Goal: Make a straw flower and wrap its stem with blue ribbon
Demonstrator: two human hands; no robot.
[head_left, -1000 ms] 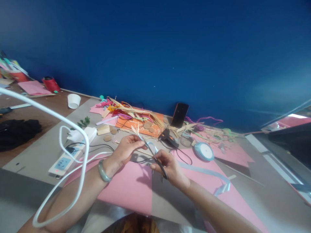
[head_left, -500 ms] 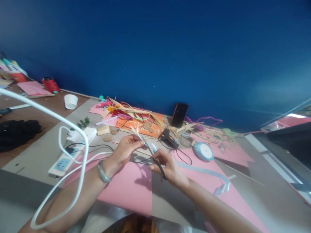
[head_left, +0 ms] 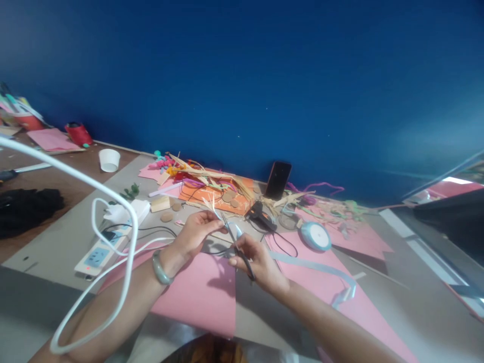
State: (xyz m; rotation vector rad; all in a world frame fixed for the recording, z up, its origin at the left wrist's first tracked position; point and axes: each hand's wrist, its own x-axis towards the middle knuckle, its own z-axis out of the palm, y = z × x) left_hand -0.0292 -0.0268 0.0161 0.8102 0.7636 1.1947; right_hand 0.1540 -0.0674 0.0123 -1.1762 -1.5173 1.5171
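My left hand (head_left: 197, 231), with a pale green bangle (head_left: 162, 269) on the wrist, pinches a small bunch of pale straw-like strips (head_left: 210, 205) whose split ends fan out above the fingers. In my right hand (head_left: 260, 263) is a pair of scissors (head_left: 247, 266) with dark handles. Their blades point up and left, close to the left fingertips; whether they touch the strips I cannot tell. A piece of light blue ribbon (head_left: 238, 230) shows just behind the blades. Pink paper (head_left: 200, 292) lies beneath both hands.
A white cable (head_left: 130, 252) loops in front of my left forearm, near a power strip (head_left: 98, 257). On the right sits a blue ribbon spool (head_left: 316, 236). Behind are a glue gun (head_left: 261, 217), a phone (head_left: 279, 180), an orange sheet (head_left: 192, 192) under straw, and a white cup (head_left: 109, 160).
The scissors have shifted slightly left and turned a little more upright, their handle moving with my right hand. My left hand keeps its pinch on the strips almost unmoved.
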